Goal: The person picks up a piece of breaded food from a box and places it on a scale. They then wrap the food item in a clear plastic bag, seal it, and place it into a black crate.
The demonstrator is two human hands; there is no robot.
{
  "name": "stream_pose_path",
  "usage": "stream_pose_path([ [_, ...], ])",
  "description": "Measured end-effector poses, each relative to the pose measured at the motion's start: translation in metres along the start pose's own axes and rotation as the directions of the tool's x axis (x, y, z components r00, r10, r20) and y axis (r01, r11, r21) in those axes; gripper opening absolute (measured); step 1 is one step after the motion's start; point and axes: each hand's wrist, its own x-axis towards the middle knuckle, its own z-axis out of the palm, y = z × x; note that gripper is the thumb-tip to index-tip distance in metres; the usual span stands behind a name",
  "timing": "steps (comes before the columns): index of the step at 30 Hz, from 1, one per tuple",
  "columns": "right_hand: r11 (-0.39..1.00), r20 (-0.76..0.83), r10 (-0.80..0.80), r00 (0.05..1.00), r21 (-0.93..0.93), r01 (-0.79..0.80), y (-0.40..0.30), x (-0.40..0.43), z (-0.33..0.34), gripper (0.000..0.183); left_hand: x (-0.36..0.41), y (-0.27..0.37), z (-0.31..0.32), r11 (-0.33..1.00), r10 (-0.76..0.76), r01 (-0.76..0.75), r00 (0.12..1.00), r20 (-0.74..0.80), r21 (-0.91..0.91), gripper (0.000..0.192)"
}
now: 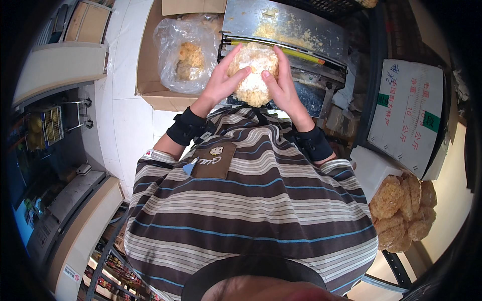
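Observation:
Between my left hand and my right hand is a pale yellow, crumbly-looking food piece, perhaps dried fungus, with glare on its upper face. Both thumbs press on its top while the fingers wrap its sides. It is held over the near edge of a film wrapping machine with a steel plate and a yellow bar. Loose crumbs lie on the plate. To the left, a clear plastic bag with similar pieces sits in an open cardboard box.
A white printed carton stands at the right. Below it, wrapped yellow-brown pieces are piled beside a white box. A black plastic crate is at the top. Metal shelving is at lower left, a wheeled cart farther left.

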Motion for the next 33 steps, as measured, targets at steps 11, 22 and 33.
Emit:
stream_pose_path([
  [11, 0.996, 0.0, 0.031, 1.0, -0.078, -0.031, -0.014, 0.007, -0.007, 0.077, -0.002, -0.013, 0.006, 0.975, 0.163, -0.159, 0.987, -0.015, 0.158, 0.072],
  [22, 1.0, -0.053, -0.004, 0.999, -0.016, 0.003, -0.005, 0.013, -0.007, 0.058, 0.001, -0.006, 0.01, 0.98, 0.163, -0.158, 0.986, -0.028, 0.123, 0.067],
  [33, 0.997, 0.055, -0.012, 0.998, -0.074, 0.016, -0.006, 0.019, -0.019, 0.056, 0.005, -0.009, 0.014, 0.988, 0.156, -0.156, 0.985, -0.066, 0.011, 0.059],
])
